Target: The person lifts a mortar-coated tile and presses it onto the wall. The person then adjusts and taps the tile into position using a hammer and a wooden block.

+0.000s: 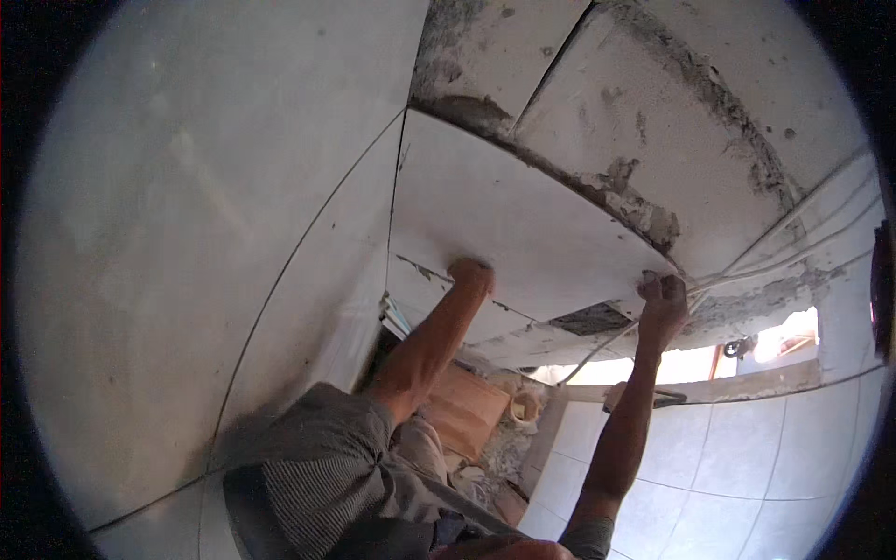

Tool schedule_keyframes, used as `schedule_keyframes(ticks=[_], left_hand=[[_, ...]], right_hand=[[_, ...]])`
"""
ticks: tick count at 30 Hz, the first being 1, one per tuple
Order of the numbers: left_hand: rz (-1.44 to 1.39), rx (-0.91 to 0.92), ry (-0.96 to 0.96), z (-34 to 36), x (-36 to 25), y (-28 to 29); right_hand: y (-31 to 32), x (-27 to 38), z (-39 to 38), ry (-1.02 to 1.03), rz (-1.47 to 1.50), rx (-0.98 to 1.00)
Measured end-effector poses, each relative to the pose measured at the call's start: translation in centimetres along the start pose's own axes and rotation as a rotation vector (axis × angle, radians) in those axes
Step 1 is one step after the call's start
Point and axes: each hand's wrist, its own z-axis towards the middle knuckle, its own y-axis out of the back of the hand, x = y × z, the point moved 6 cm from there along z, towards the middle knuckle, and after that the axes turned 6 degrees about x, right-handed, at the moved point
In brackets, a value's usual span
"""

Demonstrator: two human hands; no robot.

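A large pale wall tile (504, 219) lies against a rough block wall (653, 103) streaked with grey mortar. My left hand (472, 273) presses on the tile's lower edge near its left corner. My right hand (662, 303) grips the tile's lower right corner, fingers curled over the edge. Both forearms reach up from the bottom of the view. A dark gap with mortar (588, 320) shows just below the tile between my hands.
Tiled wall (205, 233) fills the left. A lower tile (439, 299) sits under the held one. Pale cords (803, 219) run along the right wall. Below are a tiled ledge (709, 457), a brown board (462, 411), a small cup (525, 408) and a bright opening (709, 359).
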Motion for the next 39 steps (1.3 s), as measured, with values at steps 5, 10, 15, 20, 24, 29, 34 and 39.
schedule_keyframes(ticks=[5, 10, 15, 20, 24, 29, 34, 39], left_hand=[[0.154, -0.229, 0.169, -11.1, 5.6, -2.8], [1.466, -0.077, -0.921, -15.4, -7.3, 3.5], [1.298, -0.266, -1.114, -13.0, -8.4, -11.4], [1.210, -0.274, -1.136, -13.0, -7.4, -12.0], [1.139, 0.013, -0.979, -15.0, -8.1, -11.8], [1.302, 0.273, -0.664, -20.4, -7.9, -15.3], [1.646, 0.977, -1.088, -26.4, -5.6, -28.8], [2.016, 1.223, -1.457, -28.0, -0.3, -34.5]], right_hand=[[5.2, -4.5, 0.8, -0.048, -0.243, -0.065], [2.0, -1.6, 0.9, -0.022, -0.173, -0.023], [1.2, -1.1, 0.3, 0.035, -0.176, 0.028], [2.0, -2.6, 0.2, -0.057, -0.117, -0.009], [1.6, -2.9, 0.8, -0.023, -0.141, -0.013], [2.0, -3.2, 0.8, -0.067, -0.103, -0.005], [2.1, -1.9, 0.4, -0.084, -0.120, -0.026], [1.9, -3.8, 0.2, -0.027, -0.140, -0.042]])
